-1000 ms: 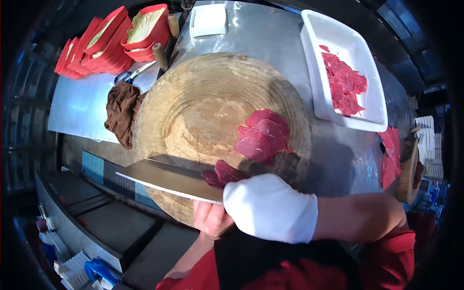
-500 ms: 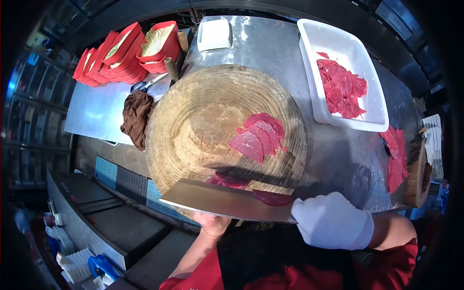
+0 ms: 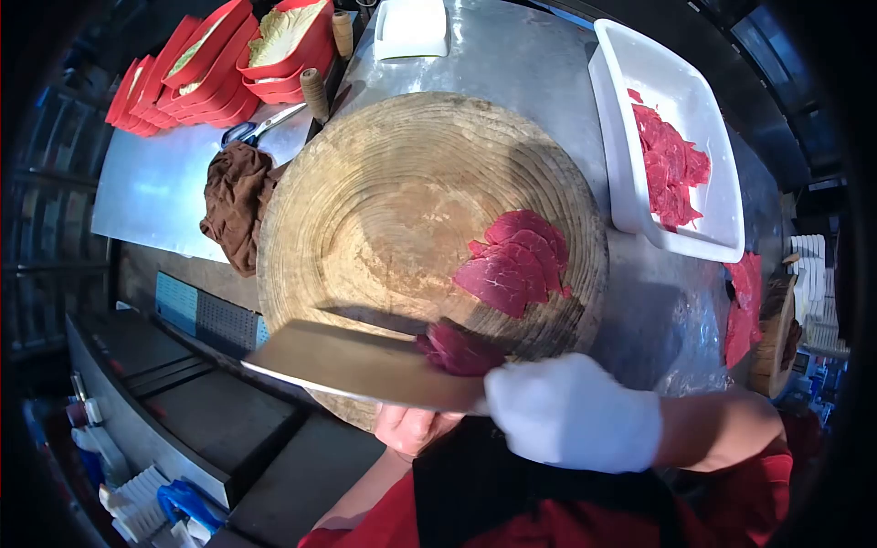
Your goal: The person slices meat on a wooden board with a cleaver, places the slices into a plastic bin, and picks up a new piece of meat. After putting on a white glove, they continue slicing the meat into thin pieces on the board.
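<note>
My right hand (image 3: 575,411), in a white glove, is wrapped round the handle of a broad cleaver (image 3: 365,365). The blade reaches left over the near edge of a round wooden chopping block (image 3: 393,228). My bare left hand (image 3: 416,427) is just below the blade, its fingers mostly hidden behind the steel. A dark red piece of meat (image 3: 461,349) lies against the far side of the blade, partly covered by it. Farther back on the block's right side, several overlapping slices of red meat (image 3: 516,265) lie fanned out.
A white tub (image 3: 717,173) holding sliced meat stands at the right, with more meat (image 3: 743,306) beside it. At the left are a brown cloth (image 3: 236,205), scissors (image 3: 260,126) and red containers (image 3: 215,64) of leaves. A white dish (image 3: 411,27) sits at the back.
My right hand and the cleaver have moved left, and more of the dark meat piece shows beyond the blade. The view has shifted slightly. The fanned slices stay on the block.
</note>
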`<act>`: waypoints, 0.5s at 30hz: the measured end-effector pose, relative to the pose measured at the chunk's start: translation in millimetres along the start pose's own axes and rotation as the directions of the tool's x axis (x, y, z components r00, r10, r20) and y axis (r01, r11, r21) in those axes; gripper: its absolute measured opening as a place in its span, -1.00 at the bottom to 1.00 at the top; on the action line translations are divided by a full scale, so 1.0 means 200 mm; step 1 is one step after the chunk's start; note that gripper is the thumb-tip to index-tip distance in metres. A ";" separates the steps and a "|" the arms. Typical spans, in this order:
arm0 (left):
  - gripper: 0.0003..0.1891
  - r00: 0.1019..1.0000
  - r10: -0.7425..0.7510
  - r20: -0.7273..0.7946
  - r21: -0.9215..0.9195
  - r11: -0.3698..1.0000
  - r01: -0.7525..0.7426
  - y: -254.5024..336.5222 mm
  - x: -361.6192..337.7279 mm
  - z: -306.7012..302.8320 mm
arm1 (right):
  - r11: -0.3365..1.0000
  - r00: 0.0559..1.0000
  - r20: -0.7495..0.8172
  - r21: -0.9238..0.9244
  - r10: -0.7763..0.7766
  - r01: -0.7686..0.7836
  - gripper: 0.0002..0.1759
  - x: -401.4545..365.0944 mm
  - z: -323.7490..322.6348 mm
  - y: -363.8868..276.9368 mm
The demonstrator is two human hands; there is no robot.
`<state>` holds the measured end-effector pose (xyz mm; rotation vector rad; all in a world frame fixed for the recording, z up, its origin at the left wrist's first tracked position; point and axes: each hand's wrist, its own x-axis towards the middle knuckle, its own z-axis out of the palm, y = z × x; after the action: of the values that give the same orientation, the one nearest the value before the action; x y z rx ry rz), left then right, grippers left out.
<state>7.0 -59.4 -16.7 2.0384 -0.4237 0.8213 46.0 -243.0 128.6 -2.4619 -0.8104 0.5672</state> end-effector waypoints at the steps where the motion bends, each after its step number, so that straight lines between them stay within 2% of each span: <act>1: -0.72 1.000 0.016 0.025 -0.050 0.999 -0.015 0.00 0.06 0.00 | 0.994 0.995 -0.080 0.086 -0.059 0.066 -0.88 0.07 0.02 -0.01; 2: -0.71 0.986 -0.004 0.169 -0.002 1.000 0.004 0.02 0.11 -0.05 | 0.995 0.997 -0.072 0.088 -0.035 0.041 -0.88 0.13 0.03 -0.02; 3: -0.74 0.983 -0.052 0.175 0.053 0.998 0.043 0.06 0.13 -0.05 | 0.995 0.998 -0.065 0.097 -0.006 0.013 -0.88 0.15 0.03 -0.03; 5: -0.77 0.998 -0.047 0.049 0.031 0.998 0.045 0.07 0.12 0.00 | 0.999 1.000 -0.013 0.045 -0.008 0.008 -0.90 0.16 -0.02 0.01; 7: -0.79 0.996 -0.041 0.073 0.020 0.999 0.039 0.08 0.15 -0.01 | 0.968 0.941 -0.233 -0.110 -0.244 0.224 -0.91 0.16 -0.01 0.11; 8: -0.80 0.998 -0.021 0.064 0.030 0.999 0.019 0.09 0.15 -0.01 | 0.949 0.929 -0.248 -0.222 -0.275 0.222 -0.94 0.12 0.00 0.11; 9: -0.79 0.998 -0.006 0.058 0.041 0.999 0.003 0.09 0.15 -0.01 | 0.947 0.924 -0.257 -0.229 -0.283 0.227 -0.94 0.07 0.00 0.12; 10: -0.79 0.998 0.003 0.056 0.046 0.999 -0.006 0.09 0.14 -0.02 | 0.986 0.977 -0.173 -0.129 -0.123 0.102 -0.92 0.01 -0.05 0.10; 11: -0.79 0.998 -0.012 0.054 0.042 0.999 0.010 0.09 0.13 -0.02 | 0.999 0.997 -0.069 -0.040 0.032 -0.035 -0.89 -0.04 -0.09 0.07; 12: -0.78 0.998 -0.031 0.060 0.035 0.999 0.029 0.09 0.11 -0.03 | 0.993 0.993 -0.006 0.031 0.116 -0.116 -0.90 -0.10 -0.11 0.02; 13: -0.78 0.997 -0.027 0.068 0.037 0.999 0.025 0.09 0.08 -0.04 | 0.996 0.996 -0.005 0.023 0.091 -0.091 -0.92 -0.17 -0.10 0.01; 15: -0.78 0.997 -0.031 0.074 0.094 0.995 0.024 0.07 0.02 -0.06 | 1.000 0.994 -0.107 -0.016 -0.008 0.006 -0.93 -0.31 -0.08 0.00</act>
<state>-2.3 -57.3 -0.6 2.1619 -0.4053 0.7626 8.8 -287.6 154.8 -2.4794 -0.7835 0.4229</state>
